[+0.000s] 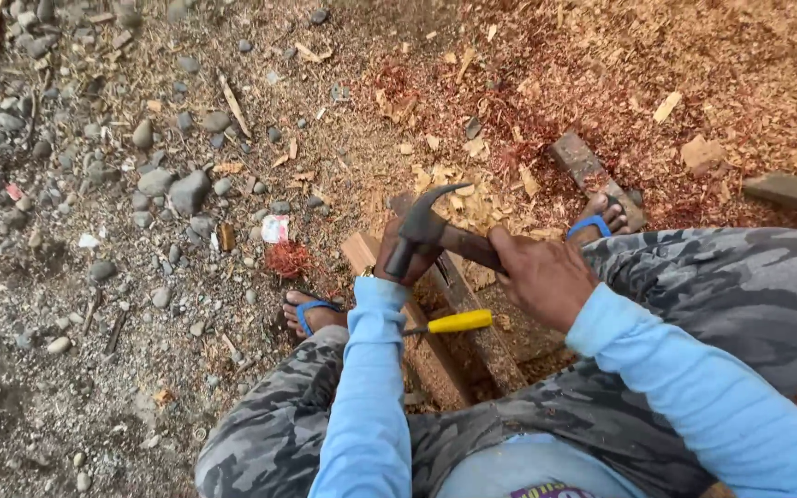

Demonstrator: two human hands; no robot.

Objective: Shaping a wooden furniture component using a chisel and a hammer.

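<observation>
Hammer [426, 221] is sitting just above the wooden beam [458, 323], right hand [541, 277] wrapping its handle closed for swinging; left hand [398, 254] is curling behind the hammerhead, contents hidden, possibly steadying something.

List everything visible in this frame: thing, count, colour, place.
hammer: one, dark head, wooden handle, centre
tool: one, yellow handle, lying on the plank
plank: one, reddish brown, between the legs
block: one, brown, by right foot
shavings: many, red-orange, upper right
stones: many, grey, left
wrapper: one, white and red, centre left
sandals: two, blue straps
trousers: grey camouflage
sleeves: two, light blue
left hand: under hammer head
right hand: grip on handle
</observation>
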